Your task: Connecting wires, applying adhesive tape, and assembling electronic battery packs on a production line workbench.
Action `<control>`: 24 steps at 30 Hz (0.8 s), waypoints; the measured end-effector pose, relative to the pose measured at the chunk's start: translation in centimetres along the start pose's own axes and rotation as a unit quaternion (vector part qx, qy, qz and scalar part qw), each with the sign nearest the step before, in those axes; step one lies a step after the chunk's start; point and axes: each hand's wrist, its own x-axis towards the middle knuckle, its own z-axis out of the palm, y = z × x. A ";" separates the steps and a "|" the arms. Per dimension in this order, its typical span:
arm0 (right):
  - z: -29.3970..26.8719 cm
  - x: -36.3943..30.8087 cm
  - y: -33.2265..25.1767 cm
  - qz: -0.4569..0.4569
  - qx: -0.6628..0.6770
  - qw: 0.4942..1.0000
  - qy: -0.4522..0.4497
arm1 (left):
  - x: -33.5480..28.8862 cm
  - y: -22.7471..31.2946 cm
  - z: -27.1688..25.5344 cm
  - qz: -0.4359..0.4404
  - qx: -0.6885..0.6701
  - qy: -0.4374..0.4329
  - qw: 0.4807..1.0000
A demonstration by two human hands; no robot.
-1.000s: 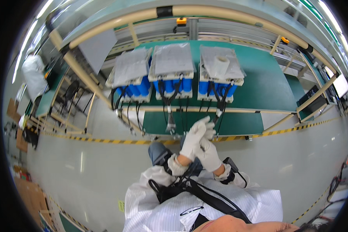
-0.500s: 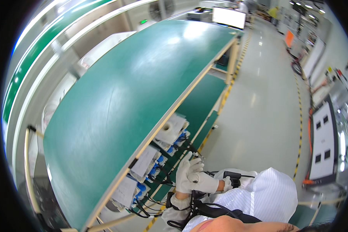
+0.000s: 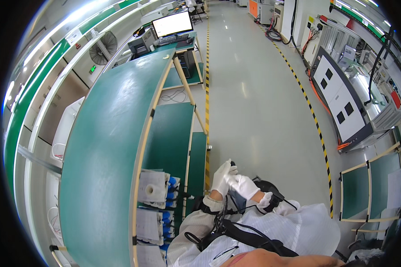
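Both my hands wear white gloves and meet in front of my body, over the aisle floor beside the rack. My left hand is closed, with a small black thing showing at its fingertips; its kind cannot be made out. Against it presses my right hand, fingers drawn together and slightly blurred, hiding whatever lies between the two. Black straps and cables run along both forearms. Left of my hands, on the rack's lower shelf, stand white packs with blue parts and black cables.
The green-topped rack stretches along my left, its pale edge rail close by. Farther ahead are a lit monitor and a printer-like box. Yellow-black tape borders the aisle. A white-panelled machine and a small rack stand right.
My view has turned right along the aisle, and the rack now sits farther left. My left hand, earlier with fingers stretched out, has closed. The right hand remains against it.
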 end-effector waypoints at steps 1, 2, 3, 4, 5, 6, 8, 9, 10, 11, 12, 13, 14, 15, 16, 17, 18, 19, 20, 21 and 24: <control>-0.4 1.6 0.6 -0.015 0.269 0.963 0.012 | 0.7 -0.2 0.4 0.075 0.024 -0.037 0.996; -1.8 3.3 1.1 -0.004 0.240 0.968 0.072 | 1.6 -0.1 0.9 0.151 0.046 -0.071 0.985; -3.3 4.6 0.2 0.039 0.270 0.960 0.068 | 1.0 1.8 2.3 0.138 0.137 -0.049 0.980; -4.6 6.4 -0.4 0.077 0.297 0.950 0.064 | 2.5 2.4 2.4 0.141 0.133 -0.041 0.980; -5.1 8.4 -0.3 0.053 0.316 0.944 0.080 | 4.1 2.9 2.5 0.154 0.178 -0.044 0.971; -5.8 10.7 0.1 0.053 0.313 0.946 0.069 | 6.2 3.6 2.7 0.168 0.224 -0.045 0.959; -7.8 15.6 1.5 0.035 0.353 0.931 0.090 | 12.1 4.0 2.9 0.181 0.204 -0.018 0.962; -9.2 19.2 4.2 0.061 0.302 0.946 0.099 | 15.9 4.4 3.5 0.176 0.149 -0.024 0.973; -11.7 21.4 4.0 0.064 0.297 0.949 0.088 | 17.8 5.7 5.0 0.161 0.095 -0.032 0.982; -14.5 23.8 3.8 0.066 0.292 0.941 0.159 | 20.7 7.3 7.1 0.143 0.097 -0.043 0.984; -16.6 25.1 3.2 0.077 0.288 0.926 0.233 | 22.6 8.5 9.0 0.133 0.091 -0.035 0.986; -19.0 26.5 2.1 0.063 0.294 0.918 0.259 | 24.6 9.5 10.6 0.244 0.278 -0.039 0.928; -21.1 27.7 1.3 0.049 0.299 0.909 0.286 | 26.5 10.5 11.9 0.338 0.453 -0.045 0.824; -23.3 29.0 1.2 0.043 0.306 0.896 0.318 | 28.7 11.9 13.9 0.333 0.445 -0.042 0.830; -24.9 30.0 1.2 0.052 0.299 0.902 0.308 | 30.8 13.1 15.4 0.253 0.335 -0.038 0.907; -26.4 30.6 1.2 0.064 0.277 0.911 0.300 | 32.8 14.2 16.8 0.171 0.216 -0.033 0.961; -27.9 31.6 1.2 0.072 0.255 0.919 0.292 | 34.7 15.6 18.1 0.170 0.205 -0.025 0.964; -29.1 32.6 1.6 0.094 0.115 0.957 0.248 | 36.6 17.1 19.3 0.173 0.176 -0.023 0.969; -29.2 33.7 1.7 0.094 0.110 0.959 0.243 | 38.4 18.2 20.4 0.178 0.147 -0.019 0.973; -28.8 35.0 1.1 0.024 0.046 0.957 0.286 | 40.3 19.0 21.6 0.244 0.171 0.005 0.955; -32.3 40.9 0.2 0.022 0.004 0.959 0.281 | 47.1 22.4 22.7 0.194 0.238 -0.001 0.952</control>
